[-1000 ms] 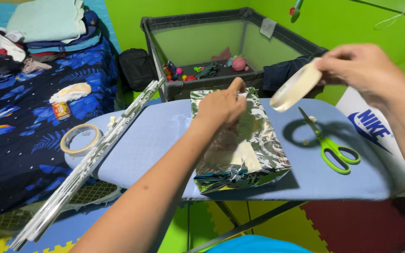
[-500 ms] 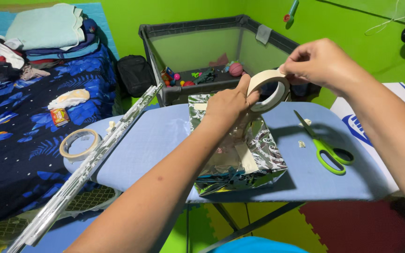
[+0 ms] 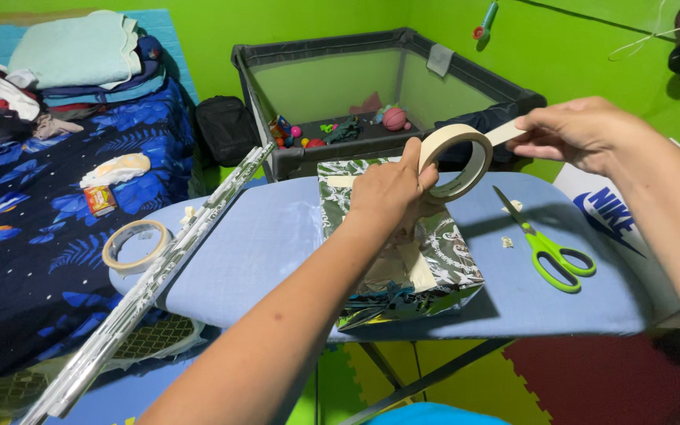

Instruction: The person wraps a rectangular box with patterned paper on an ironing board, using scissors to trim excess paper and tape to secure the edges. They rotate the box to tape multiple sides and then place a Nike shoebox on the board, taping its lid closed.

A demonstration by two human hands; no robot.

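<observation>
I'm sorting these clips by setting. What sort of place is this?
Most likely a bedroom in a home: a bed with a dark blue leaf-print cover and folded clothes, a grey mesh playpen holding toys, and a light blue ironing board used as a worktable.

The tape roll (image 3: 456,161) is seen as matt beige paper. The box (image 3: 403,252) is wrapped in glossy, crinkled foil paper. The surface (image 3: 261,252) is covered in smooth blue cloth.

tape rolls: two, one cream roll (image 3: 456,161) held up, one (image 3: 135,245) lying on the counter (image 3: 277,236)
scissors: one green pair (image 3: 545,244)
wrapped boxes: one (image 3: 403,244)
wrapping paper rolls: one (image 3: 159,271)
hands: two, left (image 3: 387,189), right (image 3: 576,134)
</observation>
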